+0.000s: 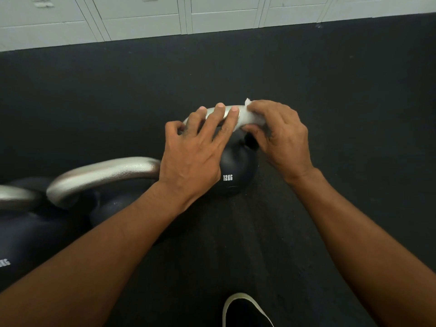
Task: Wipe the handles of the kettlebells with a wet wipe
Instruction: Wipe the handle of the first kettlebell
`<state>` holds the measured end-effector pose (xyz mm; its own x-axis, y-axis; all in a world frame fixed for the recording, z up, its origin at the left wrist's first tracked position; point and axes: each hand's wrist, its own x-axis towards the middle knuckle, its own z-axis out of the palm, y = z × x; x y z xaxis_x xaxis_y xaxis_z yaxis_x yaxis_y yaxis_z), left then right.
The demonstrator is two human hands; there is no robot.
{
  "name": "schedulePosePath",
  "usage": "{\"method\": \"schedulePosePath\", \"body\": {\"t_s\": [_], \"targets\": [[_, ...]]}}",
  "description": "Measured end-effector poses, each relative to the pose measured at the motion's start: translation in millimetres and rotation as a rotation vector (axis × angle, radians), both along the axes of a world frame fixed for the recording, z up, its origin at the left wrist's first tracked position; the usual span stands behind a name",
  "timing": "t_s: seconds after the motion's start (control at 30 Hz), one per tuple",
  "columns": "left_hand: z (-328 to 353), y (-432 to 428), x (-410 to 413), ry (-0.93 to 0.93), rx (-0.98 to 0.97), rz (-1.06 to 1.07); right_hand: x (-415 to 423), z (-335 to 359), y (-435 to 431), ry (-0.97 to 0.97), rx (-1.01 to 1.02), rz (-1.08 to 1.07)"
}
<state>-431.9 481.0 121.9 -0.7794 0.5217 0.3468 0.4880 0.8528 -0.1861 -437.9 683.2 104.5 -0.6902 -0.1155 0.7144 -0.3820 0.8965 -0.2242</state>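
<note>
Hands, two: left hand (195, 159) laid flat, fingers spread across the steel handle (226, 113); right hand (283, 140) curled, pinching one white wet wipe (250, 117) wrapped round the handle's right end. Kettlebells, three, on the black floor (330, 90): 12KG kettlebell (238, 171) centre; second kettlebell (103, 175) and third kettlebell (16, 197) at its left.

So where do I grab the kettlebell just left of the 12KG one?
Probably the level top stretch of its silver handle, coming down from above. The handle arches up over the black ball, so its top faces you, and the gap underneath lets fingers curl round. The ball looks round and smooth, with nothing to hold.
</note>
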Motion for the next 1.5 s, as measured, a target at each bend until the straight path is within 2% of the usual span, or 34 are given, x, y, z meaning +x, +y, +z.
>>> {"method": "schedulePosePath", "body": {"t_s": [0.2,0.3,0.7,0.83,0.93,1.0,1.17,1.33,1.43,1.5], "targets": [[0.9,0.5,0.7,-0.021,0.009,0.002,-5.7,-11.1,-10.8,0.148,-0.004,-0.019],[2.9,0.2,1.3,-0.034,0.015,-0.004,-3.6,-6.5,-5.0,0.106,-0.046,0.011],[5.1,-0.2,7.8,-0.052,-0.025,0.002,-23.9,52.5,-1.7,-0.590,0.012,0.146],[8.9,0.6,9.1,-0.068,-0.034,0.011,-50.2,68.8,-3.2,-0.783,0.218,0.106],[11.3,0.2,11.2,-0.078,-0.025,0.007,-41.0,74.4,-4.7,-0.770,0.189,0.135],[12.3,-0.4,11.0,-0.080,-0.008,0.004,-16.8,63.1,-9.6,-0.657,0.171,0.108],[14.2,-0.8,9.7,-0.109,0.052,-0.024,39.8,11.1,-20.0,-0.460,0.397,0.005],[15.9,-1.8,10.2,-0.147,0.131,-0.033,47.3,-11.2,-24.8,-0.400,0.457,-0.040],[16.1,-5.1,6.6,-0.142,0.181,-0.057,39.8,-0.1,-24.4,-0.423,0.390,-0.065],[13.9,-4.7,5.4,-0.127,0.167,-0.059,25.2,18.4,-23.2,-0.505,0.311,-0.039]]}}
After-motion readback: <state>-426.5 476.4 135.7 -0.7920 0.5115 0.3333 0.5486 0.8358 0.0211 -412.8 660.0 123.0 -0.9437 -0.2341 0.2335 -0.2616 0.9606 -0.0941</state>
